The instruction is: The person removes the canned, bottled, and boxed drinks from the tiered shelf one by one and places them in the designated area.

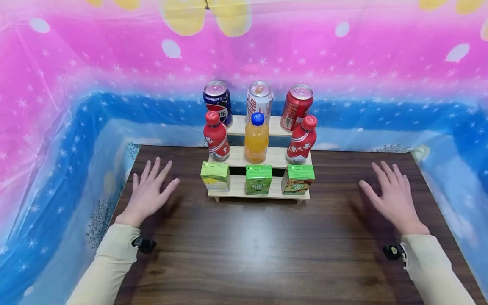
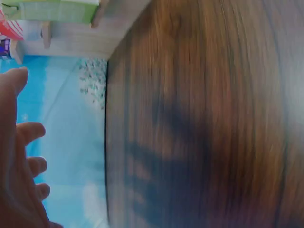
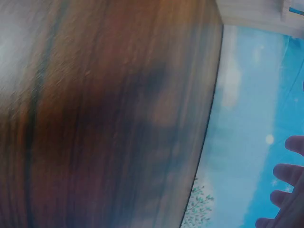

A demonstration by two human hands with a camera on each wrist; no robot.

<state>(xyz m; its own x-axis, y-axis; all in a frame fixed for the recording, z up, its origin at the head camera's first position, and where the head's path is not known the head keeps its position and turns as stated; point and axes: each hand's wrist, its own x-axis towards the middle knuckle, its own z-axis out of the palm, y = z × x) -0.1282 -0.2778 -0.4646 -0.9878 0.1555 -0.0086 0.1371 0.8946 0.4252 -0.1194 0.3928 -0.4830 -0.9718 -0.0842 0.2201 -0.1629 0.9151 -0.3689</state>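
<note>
My left hand (image 1: 150, 192) hovers over the left part of the table, fingers spread, holding nothing. On the opposite side my right hand (image 1: 392, 197) is spread likewise, also holding nothing. Between them stands a three-step wooden rack (image 1: 238, 188). Its top step bears a dark blue can (image 1: 217, 101), a silver-white can (image 1: 259, 101) and a red can (image 1: 296, 106). A red bottle (image 1: 216, 137), an orange drink bottle with a blue cap (image 1: 256, 142) and another red bottle (image 1: 302, 142) stand on the middle step. Three green drink cartons (image 1: 259, 180) occupy the lowest step.
The dark wood-grain table (image 1: 251, 254) extends in front of the rack and to both sides. A pink and blue patterned cloth (image 1: 343, 76) rises behind the table and along its sides. Each wrist carries a small black camera (image 1: 145, 245).
</note>
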